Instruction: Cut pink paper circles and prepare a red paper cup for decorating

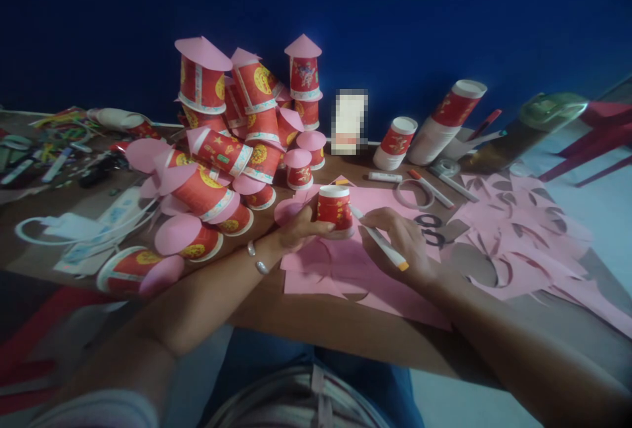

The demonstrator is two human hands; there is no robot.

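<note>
A small red paper cup (334, 209) with a white rim and yellow marks stands upright in the grip of my left hand (307, 225), whose thumb lies across its front. My right hand (399, 237) holds a white marker (384, 247) with an orange end, its other end close to the right side of the cup. Whether the marker touches the cup I cannot tell. Both hands are above pink paper sheets (316, 273) on the table. To the left is a pile of red cups (202, 89) with pink paper cones on them.
Pink cut scraps (523, 230) and scissors (434, 229) lie at the right. Behind are a tape roll (413, 194), markers (432, 189) and stacked cups (457, 105). A power strip (101, 230) with white cables sits at the left, near the table's front edge (320, 329).
</note>
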